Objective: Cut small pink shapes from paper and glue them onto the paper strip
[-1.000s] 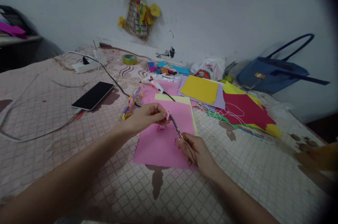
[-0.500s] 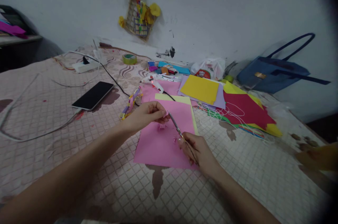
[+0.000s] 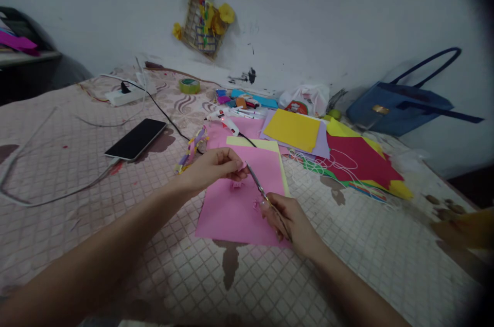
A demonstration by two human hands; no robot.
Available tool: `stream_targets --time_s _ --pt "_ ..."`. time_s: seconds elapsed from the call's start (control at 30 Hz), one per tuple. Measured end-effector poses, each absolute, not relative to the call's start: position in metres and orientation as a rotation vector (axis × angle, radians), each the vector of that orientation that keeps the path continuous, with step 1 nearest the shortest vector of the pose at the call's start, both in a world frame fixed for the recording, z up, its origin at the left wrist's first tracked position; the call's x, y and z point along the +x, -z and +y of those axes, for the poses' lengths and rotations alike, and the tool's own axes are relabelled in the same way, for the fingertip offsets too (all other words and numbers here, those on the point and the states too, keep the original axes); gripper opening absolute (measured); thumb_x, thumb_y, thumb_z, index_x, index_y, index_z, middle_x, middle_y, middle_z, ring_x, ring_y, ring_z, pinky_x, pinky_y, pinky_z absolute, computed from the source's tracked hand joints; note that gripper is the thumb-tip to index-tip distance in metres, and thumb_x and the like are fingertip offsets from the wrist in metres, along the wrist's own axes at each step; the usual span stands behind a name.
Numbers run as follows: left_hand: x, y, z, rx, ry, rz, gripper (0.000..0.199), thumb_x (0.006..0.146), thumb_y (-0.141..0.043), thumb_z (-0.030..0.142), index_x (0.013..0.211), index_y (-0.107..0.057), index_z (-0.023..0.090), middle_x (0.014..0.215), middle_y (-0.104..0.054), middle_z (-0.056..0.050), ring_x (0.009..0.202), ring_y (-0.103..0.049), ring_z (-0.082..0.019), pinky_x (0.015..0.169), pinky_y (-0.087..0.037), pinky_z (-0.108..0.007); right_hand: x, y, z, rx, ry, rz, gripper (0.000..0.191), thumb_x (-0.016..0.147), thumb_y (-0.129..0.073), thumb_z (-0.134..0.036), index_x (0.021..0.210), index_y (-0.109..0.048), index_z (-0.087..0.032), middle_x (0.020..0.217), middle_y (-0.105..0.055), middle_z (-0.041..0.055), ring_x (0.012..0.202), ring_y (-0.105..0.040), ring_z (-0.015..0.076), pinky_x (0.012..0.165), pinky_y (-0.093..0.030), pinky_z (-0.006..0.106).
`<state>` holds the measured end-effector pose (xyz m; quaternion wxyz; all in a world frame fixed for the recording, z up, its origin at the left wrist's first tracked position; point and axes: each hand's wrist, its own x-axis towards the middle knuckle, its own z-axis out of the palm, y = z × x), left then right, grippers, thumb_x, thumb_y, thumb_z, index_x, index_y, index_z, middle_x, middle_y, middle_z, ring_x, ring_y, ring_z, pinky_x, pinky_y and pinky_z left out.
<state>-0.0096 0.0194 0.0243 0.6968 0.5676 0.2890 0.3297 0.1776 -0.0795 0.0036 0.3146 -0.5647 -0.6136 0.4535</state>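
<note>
Between the thumb and fingers of my left hand (image 3: 222, 165) is a small piece of pink paper (image 3: 242, 166), pinched above the sheets. My right hand (image 3: 287, 221) is closed around the handles of a pair of scissors (image 3: 259, 186), whose blades point up and left. The blade tips are right by the pink piece; whether they touch it I cannot tell. Below both hands lies a pink sheet of paper (image 3: 231, 216), on top of a pale yellow sheet (image 3: 284, 175). Small pink paper bits (image 3: 236, 184) rest on the pink sheet, partly hidden by my left hand.
A glue gun (image 3: 227, 122) with a lit red light lies beyond the sheets. To the left are a phone (image 3: 137, 139) on a cable and a power strip (image 3: 129, 94). Yellow paper (image 3: 293, 130), tangled white string (image 3: 328, 162) and a blue bag (image 3: 399, 106) are on the right.
</note>
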Motion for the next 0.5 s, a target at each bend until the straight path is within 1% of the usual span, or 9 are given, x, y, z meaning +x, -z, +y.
stream_targets --time_s 0.17,0.5 --pt "-0.0083 -0.0226 0.0181 1.264 -0.735 0.629 0.013 0.077 -0.059 0.021 0.074 -0.051 0.011 0.074 -0.064 -0.005 0.068 -0.061 -0.012 0.069 -0.048 -0.031 0.1761 -0.0080 -0.0815 -1.455 -1.301 -1.546 0.042 0.081 -0.043 -0.056 0.066 -0.047 -0.017 0.045 -0.036 -0.0074 0.036 -0.032 0.0063 0.034 -0.027 0.018" --pt "-0.0050 -0.0223 0.0158 1.241 -0.732 0.635 0.013 0.076 -0.059 0.021 0.072 -0.051 0.012 0.071 -0.065 -0.005 0.066 -0.061 -0.012 0.068 -0.048 -0.031 0.1769 -0.0063 -0.0807 -1.471 -1.176 -1.645 0.038 0.083 -0.043 -0.051 0.065 -0.047 -0.018 0.045 -0.036 -0.0067 0.038 -0.033 0.0070 0.036 -0.026 0.018"
